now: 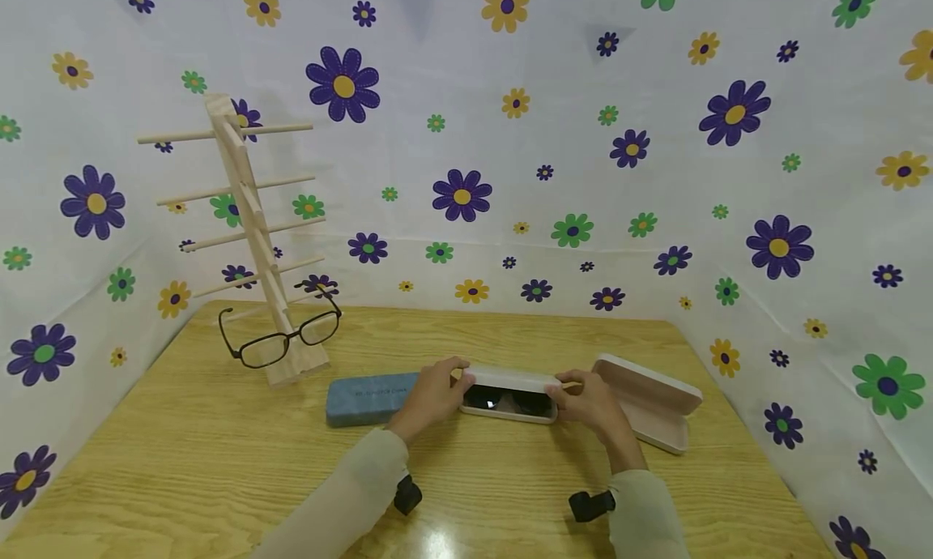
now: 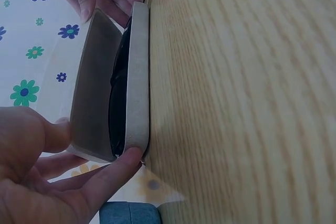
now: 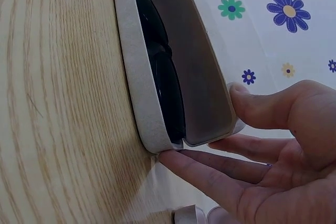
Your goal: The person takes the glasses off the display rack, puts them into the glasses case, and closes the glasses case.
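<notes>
A light-coloured glasses case point(image 1: 510, 378) rests on the table with its lid partly raised. Dark sunglasses point(image 1: 503, 402) lie inside it. At the case's left end, my left hand point(image 1: 436, 393) grips it, the thumb at the lid's edge and a finger against the base in the left wrist view. My right hand point(image 1: 594, 403) holds the right end the same way; in the right wrist view its thumb touches the lid edge and its fingers reach behind and under. Beside my left hand lies a closed blue glasses case point(image 1: 364, 398), partly covered by that hand.
Another light-coloured case point(image 1: 645, 397) stands open to the right of my right hand. A wooden rack point(image 1: 255, 227) with pegs rises at the back left, with black-framed glasses point(image 1: 291, 336) on its lowest part. Flower-patterned sheeting point(image 1: 466, 138) surrounds the wooden table point(image 1: 474, 486).
</notes>
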The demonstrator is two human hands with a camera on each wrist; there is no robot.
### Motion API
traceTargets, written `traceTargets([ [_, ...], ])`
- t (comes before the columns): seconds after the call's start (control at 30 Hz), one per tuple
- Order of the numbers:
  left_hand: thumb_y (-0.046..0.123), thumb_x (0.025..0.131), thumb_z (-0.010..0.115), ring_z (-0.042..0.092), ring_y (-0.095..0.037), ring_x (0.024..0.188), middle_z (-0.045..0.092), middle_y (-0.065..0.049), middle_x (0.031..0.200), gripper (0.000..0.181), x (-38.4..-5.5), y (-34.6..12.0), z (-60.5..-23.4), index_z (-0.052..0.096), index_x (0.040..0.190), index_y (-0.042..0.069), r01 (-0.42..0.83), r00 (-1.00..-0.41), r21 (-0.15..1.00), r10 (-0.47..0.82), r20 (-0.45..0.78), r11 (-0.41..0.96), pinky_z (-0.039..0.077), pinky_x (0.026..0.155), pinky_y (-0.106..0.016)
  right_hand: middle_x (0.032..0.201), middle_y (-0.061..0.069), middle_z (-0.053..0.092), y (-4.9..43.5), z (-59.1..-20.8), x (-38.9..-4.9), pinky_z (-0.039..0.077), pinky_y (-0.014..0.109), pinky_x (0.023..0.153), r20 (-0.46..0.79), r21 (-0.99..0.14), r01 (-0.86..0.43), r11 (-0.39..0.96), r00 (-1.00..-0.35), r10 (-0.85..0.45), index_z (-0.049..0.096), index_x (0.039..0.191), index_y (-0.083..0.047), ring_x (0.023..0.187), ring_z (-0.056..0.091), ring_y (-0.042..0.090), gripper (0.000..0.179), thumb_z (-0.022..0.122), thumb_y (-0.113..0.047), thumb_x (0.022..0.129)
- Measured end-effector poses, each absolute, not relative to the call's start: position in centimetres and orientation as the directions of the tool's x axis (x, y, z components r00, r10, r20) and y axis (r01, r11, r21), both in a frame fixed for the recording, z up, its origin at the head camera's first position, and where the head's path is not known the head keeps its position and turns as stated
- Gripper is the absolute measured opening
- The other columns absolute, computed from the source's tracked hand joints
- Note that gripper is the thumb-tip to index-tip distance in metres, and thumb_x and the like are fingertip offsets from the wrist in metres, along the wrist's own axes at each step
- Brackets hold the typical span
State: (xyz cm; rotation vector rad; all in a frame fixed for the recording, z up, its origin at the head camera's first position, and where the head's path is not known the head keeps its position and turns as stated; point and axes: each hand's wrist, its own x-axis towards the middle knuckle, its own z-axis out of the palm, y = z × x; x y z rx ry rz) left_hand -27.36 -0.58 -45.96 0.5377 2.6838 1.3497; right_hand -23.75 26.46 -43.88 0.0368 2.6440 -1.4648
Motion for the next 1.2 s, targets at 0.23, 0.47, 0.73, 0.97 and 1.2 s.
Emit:
traceTargets([
  [0.23,0.021,0.107,0.058,0.074,-0.021,0.084,0.077,-0.016,0.106,0.041,-27.24,-0.49,-46.12,0.059,0.142,0.000,0.273,-0.935,0.792,0.346,0.083,0.546,0.060,0.074,-0.039,0.129,0.041,0.062,26.43,-43.80,-23.81,0.061,0.050,0.091,-0.136,-0.840,0.096,0.535,-0.990,-0.035,0.050,0.141,0.014,0.099,0.076,0.041,0.051,0.065,-0.015,0.103],
  [0.47,0.021,0.106,0.059,0.074,-0.021,0.086,0.077,-0.016,0.106,0.040,-27.26,-0.49,-46.41,0.060,0.141,0.000,0.284,-0.933,0.792,0.345,0.099,0.541,0.059,0.073,-0.038,0.125,0.038,0.065,26.50,-43.78,-23.87,0.061,0.049,0.091,-0.139,-0.828,0.106,0.551,-0.990,-0.018,0.052,0.141,0.013,0.094,0.077,0.037,0.052,0.068,-0.017,0.101],
  [0.73,0.021,0.106,0.059,0.074,-0.023,0.094,0.076,-0.014,0.110,0.040,-27.16,-0.49,-46.50,0.060,0.141,0.002,0.279,-0.937,0.787,0.336,0.097,0.551,0.060,0.080,-0.040,0.125,0.036,0.067,26.48,-43.79,-23.76,0.060,0.049,0.093,-0.136,-0.819,0.103,0.565,-0.991,-0.016,0.054,0.139,0.011,0.094,0.078,0.035,0.050,0.069,-0.017,0.100],
  [0.97,0.018,0.105,0.062,0.073,-0.023,0.095,0.075,-0.018,0.117,0.041,-26.81,-0.57,-46.53,0.060,0.140,-0.002,0.308,-0.929,0.779,0.349,0.123,0.546,0.059,0.078,-0.038,0.122,0.035,0.068,26.49,-43.68,-23.66,0.060,0.050,0.092,-0.127,-0.801,0.092,0.592,-0.992,-0.018,0.057,0.135,0.012,0.093,0.076,0.034,0.051,0.074,-0.017,0.097],
  [1.2,0.008,0.098,0.070,0.044,-0.009,0.058,0.075,-0.021,0.099,0.010,-26.45,-0.36,-46.68,0.076,0.094,0.002,0.359,-0.913,0.748,0.377,0.157,0.558,0.034,0.055,-0.022,0.115,0.029,0.071,26.20,-43.89,-23.92,0.059,0.043,0.084,-0.117,-0.728,0.113,0.676,-0.992,0.040,0.064,0.123,0.008,0.103,0.070,0.034,0.044,0.081,-0.012,0.088],
])
